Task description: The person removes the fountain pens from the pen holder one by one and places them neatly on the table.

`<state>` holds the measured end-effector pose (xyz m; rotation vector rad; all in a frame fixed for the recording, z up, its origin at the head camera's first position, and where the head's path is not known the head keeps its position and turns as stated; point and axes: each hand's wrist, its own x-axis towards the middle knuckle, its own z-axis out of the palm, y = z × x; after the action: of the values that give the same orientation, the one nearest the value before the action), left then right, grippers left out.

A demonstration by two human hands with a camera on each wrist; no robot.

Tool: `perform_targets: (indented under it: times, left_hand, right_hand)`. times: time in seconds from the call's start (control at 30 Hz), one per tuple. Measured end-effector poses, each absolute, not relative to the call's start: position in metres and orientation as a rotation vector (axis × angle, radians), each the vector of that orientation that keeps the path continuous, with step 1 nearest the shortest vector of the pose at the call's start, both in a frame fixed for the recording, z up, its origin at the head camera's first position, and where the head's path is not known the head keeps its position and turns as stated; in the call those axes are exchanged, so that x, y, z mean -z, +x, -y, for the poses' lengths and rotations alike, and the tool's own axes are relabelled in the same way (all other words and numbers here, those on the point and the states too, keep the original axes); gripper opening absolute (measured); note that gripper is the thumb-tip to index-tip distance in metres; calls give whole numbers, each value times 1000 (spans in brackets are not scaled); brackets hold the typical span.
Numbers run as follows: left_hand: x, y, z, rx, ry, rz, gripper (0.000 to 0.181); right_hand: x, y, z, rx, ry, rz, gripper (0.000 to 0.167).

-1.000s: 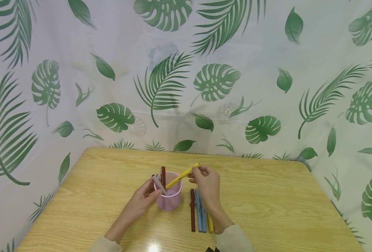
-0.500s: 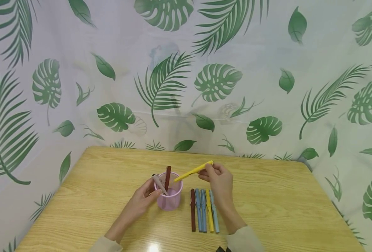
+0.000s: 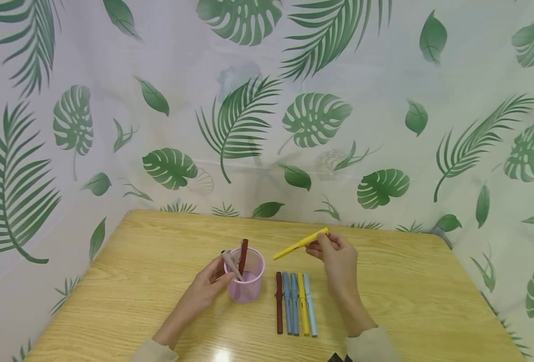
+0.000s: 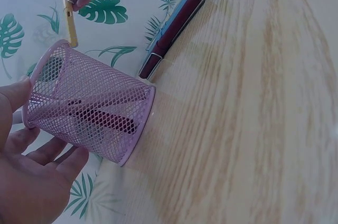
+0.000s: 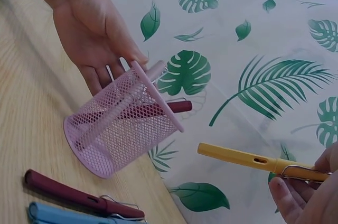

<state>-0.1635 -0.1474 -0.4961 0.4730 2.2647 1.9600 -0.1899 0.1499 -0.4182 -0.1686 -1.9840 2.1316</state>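
A pink mesh pen cup (image 3: pixel 245 292) stands on the table, and my left hand (image 3: pixel 207 285) holds its left side with the thumb at the rim. Inside the cup lean a grey pen (image 3: pixel 231 264) and a dark red pen (image 3: pixel 243 254). To the right of the cup, my right hand (image 3: pixel 342 259) pinches a yellow pen (image 3: pixel 299 244) near one end. This pen is in the air, tilted, its free end pointing toward the cup but apart from it. In the right wrist view, the yellow pen (image 5: pixel 237 156) shows its metal clip beside the fingers.
Several pens lie side by side between the cup and my right forearm: a dark red pen (image 3: pixel 279 304), two blue pens, another yellow pen (image 3: pixel 303 306) and a light blue pen (image 3: pixel 310 306). Behind the wooden table (image 3: pixel 172 241) hangs a leaf-patterned cloth (image 3: pixel 248 191).
My right hand has drawn the yellow pen out of the cup and moved it to the right. The dark red pen in the cup has shifted slightly. My left hand still holds the cup.
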Motion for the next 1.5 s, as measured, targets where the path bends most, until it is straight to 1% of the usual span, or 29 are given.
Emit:
perform_targets:
  times: [0.33, 0.8, 1.07, 1.37, 1.5]
  left_hand:
    - [497, -164, 147, -1953, 474, -2263, 63]
    - [499, -163, 147, -1948, 485, -2274, 64]
    - [498, -164, 146, -1943, 518, -2269, 63]
    - [498, -163, 147, -1940, 489, -2279, 63]
    - [499, -164, 147, -1945, 518, -2279, 63]
  right_hand:
    - [418, -188, -175, -2050, -217, 2055, 39]
    - [422, -183, -206, -1976, -266, 2094, 35]
    - [420, -181, -220, -1974, -311, 2105, 41]
    - [418, -180, -232, -1985, -336, 2115, 39]
    - [418, -179, -236, -1986, -335, 2122, 38]
